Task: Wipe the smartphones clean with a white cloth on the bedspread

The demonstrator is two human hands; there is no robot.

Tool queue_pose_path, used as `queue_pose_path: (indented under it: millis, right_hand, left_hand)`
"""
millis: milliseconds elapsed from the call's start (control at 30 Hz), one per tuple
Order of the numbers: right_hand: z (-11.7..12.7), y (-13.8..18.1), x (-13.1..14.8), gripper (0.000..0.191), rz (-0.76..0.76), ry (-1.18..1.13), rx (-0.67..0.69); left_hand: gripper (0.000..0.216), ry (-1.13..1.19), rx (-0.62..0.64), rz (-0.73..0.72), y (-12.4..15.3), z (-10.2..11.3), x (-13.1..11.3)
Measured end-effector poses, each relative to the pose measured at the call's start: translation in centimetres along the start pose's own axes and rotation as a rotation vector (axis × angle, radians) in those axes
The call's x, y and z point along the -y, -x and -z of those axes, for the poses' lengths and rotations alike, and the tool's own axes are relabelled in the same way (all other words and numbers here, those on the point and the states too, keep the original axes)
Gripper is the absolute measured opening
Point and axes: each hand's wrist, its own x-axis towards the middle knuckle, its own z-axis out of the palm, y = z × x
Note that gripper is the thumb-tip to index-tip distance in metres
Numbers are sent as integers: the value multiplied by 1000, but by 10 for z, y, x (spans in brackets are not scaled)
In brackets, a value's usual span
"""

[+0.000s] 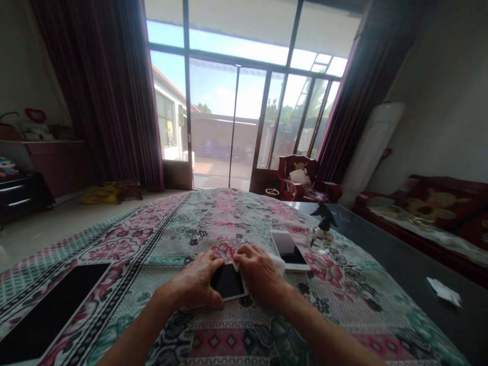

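Observation:
A smartphone [229,281] with a white edge and dark screen lies on the patterned tablecloth [213,208]. My left hand [194,282] grips its left side, with thumb and fingers on opposite edges. Over the phone's right edge, my right hand [261,274] is closed on a white tissue [279,264], its fingers pressed to the screen. Much of the tissue is hidden under that hand. Just beyond, to the right, rests a second white smartphone [290,250], screen up. A clear spray bottle [321,238] with a black head stands farther right.
A large dark-screened tablet [57,312] lies at the left. On the dark tabletop [396,269] to the right is a crumpled white paper [444,292]. Red wooden seats [301,175] stand by the glass doors [229,122], with purple curtains on both sides.

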Motion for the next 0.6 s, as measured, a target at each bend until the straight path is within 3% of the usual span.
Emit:
queue_pose_path:
  millis: [600]
  right_hand:
    - [-2, 2, 4, 20, 14, 16, 0]
  left_hand:
    - [75, 4, -3, -13, -2, -2, 3]
